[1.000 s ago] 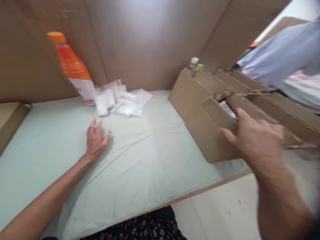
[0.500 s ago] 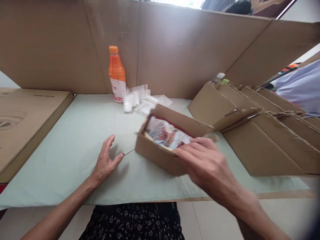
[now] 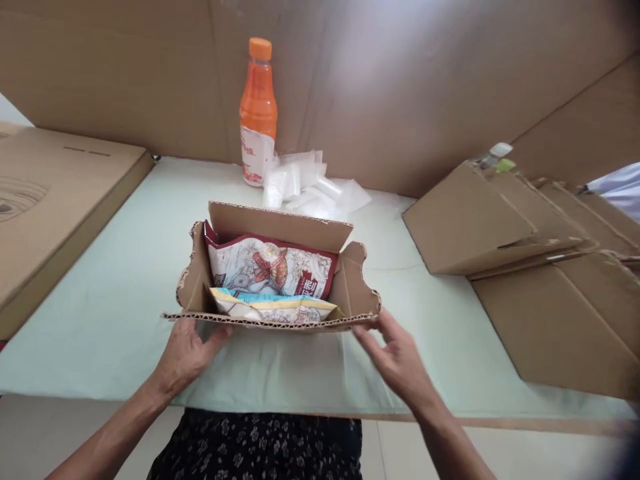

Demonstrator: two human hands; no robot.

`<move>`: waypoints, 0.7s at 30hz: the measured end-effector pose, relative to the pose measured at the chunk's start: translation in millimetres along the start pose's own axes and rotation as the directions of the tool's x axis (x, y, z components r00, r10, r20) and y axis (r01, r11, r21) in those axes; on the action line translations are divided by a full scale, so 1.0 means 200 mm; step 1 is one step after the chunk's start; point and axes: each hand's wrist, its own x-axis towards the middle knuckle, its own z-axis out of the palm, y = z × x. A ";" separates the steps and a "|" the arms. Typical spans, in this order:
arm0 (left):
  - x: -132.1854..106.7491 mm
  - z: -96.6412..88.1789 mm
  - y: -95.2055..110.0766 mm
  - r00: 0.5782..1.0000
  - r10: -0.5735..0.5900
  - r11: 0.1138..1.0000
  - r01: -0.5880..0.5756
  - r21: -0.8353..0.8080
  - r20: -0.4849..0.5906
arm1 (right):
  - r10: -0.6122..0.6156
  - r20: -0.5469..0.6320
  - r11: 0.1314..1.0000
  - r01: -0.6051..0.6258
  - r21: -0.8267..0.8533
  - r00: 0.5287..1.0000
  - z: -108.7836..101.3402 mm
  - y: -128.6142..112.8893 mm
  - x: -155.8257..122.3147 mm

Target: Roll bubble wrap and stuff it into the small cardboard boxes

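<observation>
Carton [image 3: 280,222], open-topped, 2 packets [image 3: 273,267] inside, over pale-green cloth [image 3: 295,377], near corners held in fingers of left hand [image 3: 183,357] and right hand [image 3: 396,355]; uneven lifting could tip it.

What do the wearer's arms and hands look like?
The left hand and right hand are ungloved, with no rings visible. The left forearm and right forearm are bare: no sleeve, watch or bracelet shows. The lap garment is black with pale flowers.
</observation>
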 end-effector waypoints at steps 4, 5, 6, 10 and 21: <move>0.11 0.03 0.05 1.000 -0.007 1.000 0.007 0.006 0.018 | -0.004 0.052 0.998 0.001 0.070 0.999 0.18 0.01 0.11; 0.16 0.04 0.06 1.000 -0.021 1.000 0.021 -0.011 0.007 | 0.019 0.051 0.997 -0.022 0.074 0.999 0.20 0.01 0.15; 0.21 0.05 0.06 0.999 -0.034 0.999 0.033 -0.039 -0.006 | 0.044 0.053 0.996 -0.048 0.075 0.998 0.22 0.02 0.19; 0.41 0.12 0.07 0.999 -0.035 0.990 0.029 -0.139 -0.040 | 0.072 0.080 0.994 -0.078 0.082 0.994 0.22 0.12 0.40; 0.42 0.19 -0.17 0.999 0.017 0.989 -0.024 0.146 0.046 | -0.257 0.128 0.962 0.266 -0.056 0.958 0.24 0.25 1.57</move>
